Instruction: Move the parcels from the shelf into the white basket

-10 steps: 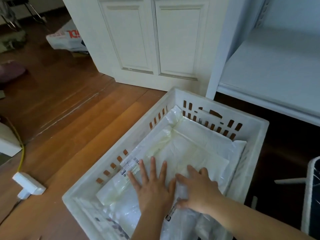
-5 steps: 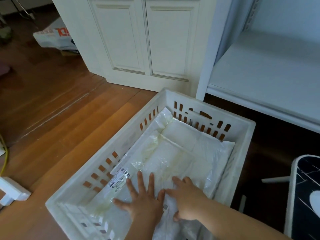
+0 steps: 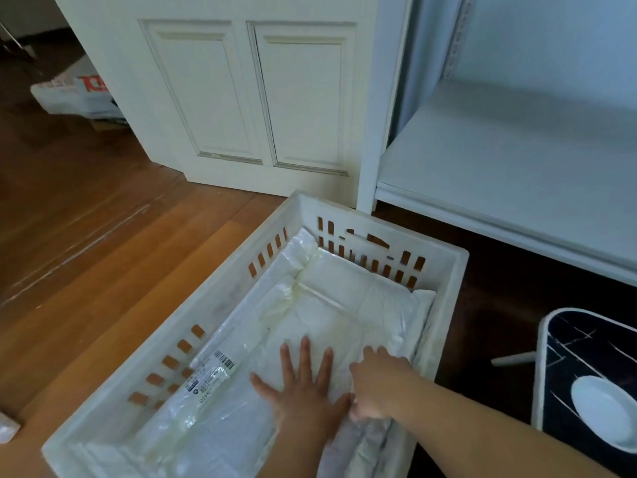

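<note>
A white slotted basket [image 3: 448,257] stands on the wooden floor in front of the shelf. Several white plastic-wrapped parcels [image 3: 348,298] lie flat inside it, one with a barcode label [image 3: 213,372] near the left wall. My left hand [image 3: 303,391] presses flat on the top parcel with fingers spread. Beside it, my right hand [image 3: 377,381] rests on the same parcel near the basket's right wall, fingers bent over its edge. The white shelf [image 3: 510,160] at the upper right shows a bare board.
A cream panelled door [image 3: 248,98] stands behind the basket. A dark marble-patterned stool [image 3: 565,343] with a white dish [image 3: 606,412] on it is at the right. A printed bag [image 3: 76,94] lies on the floor at the far left.
The view has shifted left and down relative to the scene. Both hands have stayed on the top parcel, sliding slightly toward the basket's near end; the right hand's fingers curl more over the parcel edge.
</note>
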Available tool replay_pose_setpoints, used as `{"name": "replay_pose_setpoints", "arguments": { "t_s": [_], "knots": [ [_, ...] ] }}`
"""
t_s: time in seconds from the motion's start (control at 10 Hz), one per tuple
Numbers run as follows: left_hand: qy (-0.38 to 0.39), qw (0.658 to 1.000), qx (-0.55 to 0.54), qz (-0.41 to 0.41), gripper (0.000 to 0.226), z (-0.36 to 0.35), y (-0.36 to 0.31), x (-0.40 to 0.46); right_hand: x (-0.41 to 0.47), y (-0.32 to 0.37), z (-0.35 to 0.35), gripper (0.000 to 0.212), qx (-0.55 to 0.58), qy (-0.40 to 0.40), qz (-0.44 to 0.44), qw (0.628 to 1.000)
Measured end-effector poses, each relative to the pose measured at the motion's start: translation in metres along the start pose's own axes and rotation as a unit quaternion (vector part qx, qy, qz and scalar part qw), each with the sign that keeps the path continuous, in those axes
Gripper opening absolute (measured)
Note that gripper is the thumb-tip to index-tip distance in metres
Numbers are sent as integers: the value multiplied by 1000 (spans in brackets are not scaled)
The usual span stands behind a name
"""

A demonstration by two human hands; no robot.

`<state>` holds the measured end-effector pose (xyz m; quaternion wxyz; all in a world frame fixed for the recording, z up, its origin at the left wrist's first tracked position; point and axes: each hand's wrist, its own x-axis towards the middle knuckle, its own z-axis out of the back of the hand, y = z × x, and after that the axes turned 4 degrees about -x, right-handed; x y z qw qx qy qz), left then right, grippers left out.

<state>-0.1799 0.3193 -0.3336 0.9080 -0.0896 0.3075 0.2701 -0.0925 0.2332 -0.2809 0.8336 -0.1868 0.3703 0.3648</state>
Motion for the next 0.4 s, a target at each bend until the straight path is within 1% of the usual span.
{"name": "replay_pose_setpoints", "arguments": {
  "t_s": [0.1, 0.2, 0.3, 0.4],
  "knots": [
    [18, 1000, -1, 12, 76, 11, -6, 2, -9, -9, 9, 56, -11, -31, 14, 999],
    [8, 1000, 11, 10, 74, 35, -15, -4, -23, -17, 23, 43, -21, -92, 6, 996],
    [-20, 1000, -2, 10, 71, 70, -26, -14, -49, -30, 42, 40, -36, -136, -2, 990],
    [-78, 997, 1, -2, 66, 111, -46, -29, -82, -47, 59, 32, -17, -193, -3, 981]
  ]
}}
